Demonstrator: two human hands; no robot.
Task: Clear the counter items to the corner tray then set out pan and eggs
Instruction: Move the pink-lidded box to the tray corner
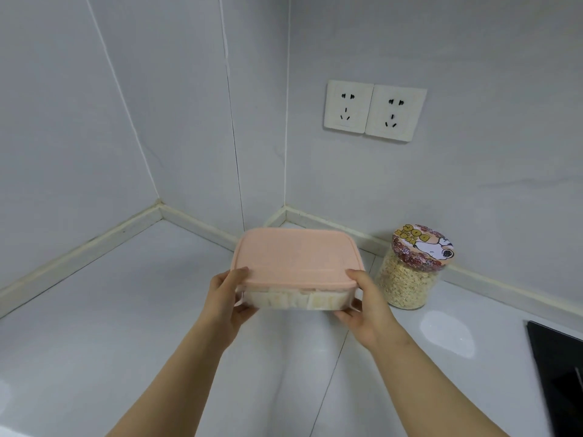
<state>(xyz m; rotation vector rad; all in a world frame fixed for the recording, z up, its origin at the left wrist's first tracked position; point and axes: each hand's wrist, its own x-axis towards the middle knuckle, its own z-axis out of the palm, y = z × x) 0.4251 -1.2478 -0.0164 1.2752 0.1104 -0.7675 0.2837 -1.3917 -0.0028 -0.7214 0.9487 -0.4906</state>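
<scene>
A clear plastic box with a pink lid [295, 257] is held above the white counter [110, 310], near the wall corner. My left hand [228, 299] grips its left near corner, thumb on the lid and fingers underneath. My right hand [362, 305] grips the right near corner in the same way. Pale packets show through the box's front wall. No tray, pan or eggs are in view.
A glass jar of oats [408, 279] with a cartoon-dog lid stands right of the box by the wall. A black cooktop [558, 373] lies at the right edge. Two wall sockets [375, 110] sit above the jar.
</scene>
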